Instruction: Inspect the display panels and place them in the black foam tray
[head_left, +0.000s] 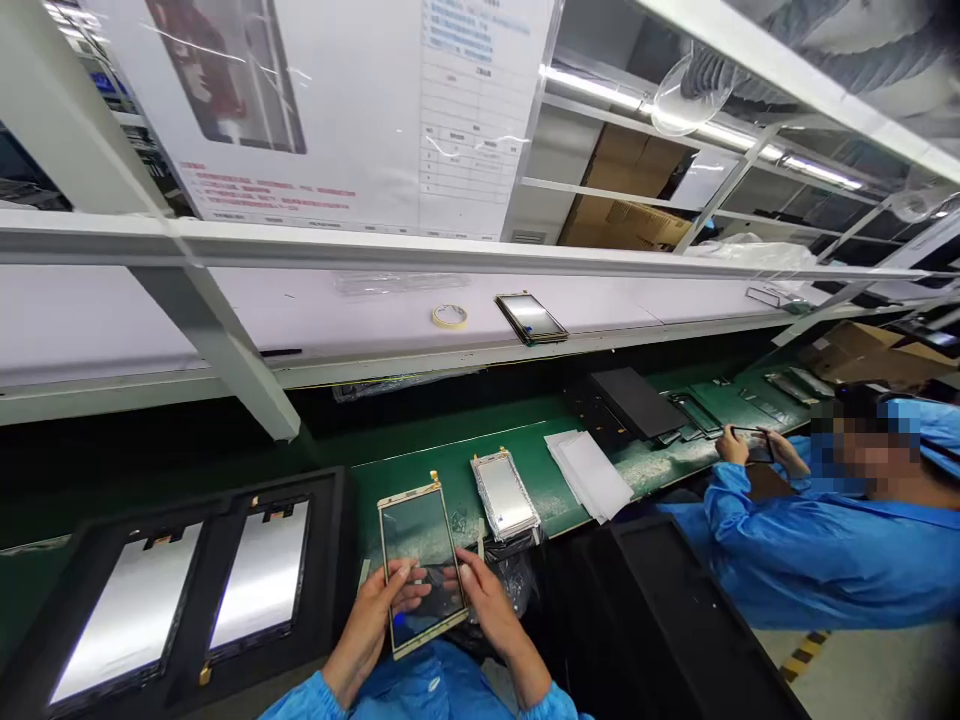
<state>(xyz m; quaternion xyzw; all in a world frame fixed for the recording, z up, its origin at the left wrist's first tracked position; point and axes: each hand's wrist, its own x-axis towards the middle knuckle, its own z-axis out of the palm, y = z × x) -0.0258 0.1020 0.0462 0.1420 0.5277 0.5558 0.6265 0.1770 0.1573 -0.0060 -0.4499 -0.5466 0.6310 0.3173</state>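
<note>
Both my hands hold a glass touch panel with a gold frame (418,530), tilted up over the green workbench (442,480). My left hand (371,615) grips its left edge, with the fingers across the glass. My right hand (491,610) grips the right edge. A small gold tab sticks out from the panel's far end. Just beyond my right hand lies a silvery panel with a dark border (504,495). A black tray (180,590) to my left holds two silvery panels, with the nearer one (124,615) closest to my left hand.
White sheets (589,475) and a black slab (637,402) lie along the bench. A co-worker in a blue gown (825,545) holds a dark panel at the right. A black case (652,620) stands nearby. A tape roll (449,316) and a phone-sized panel (531,318) sit on the white shelf above.
</note>
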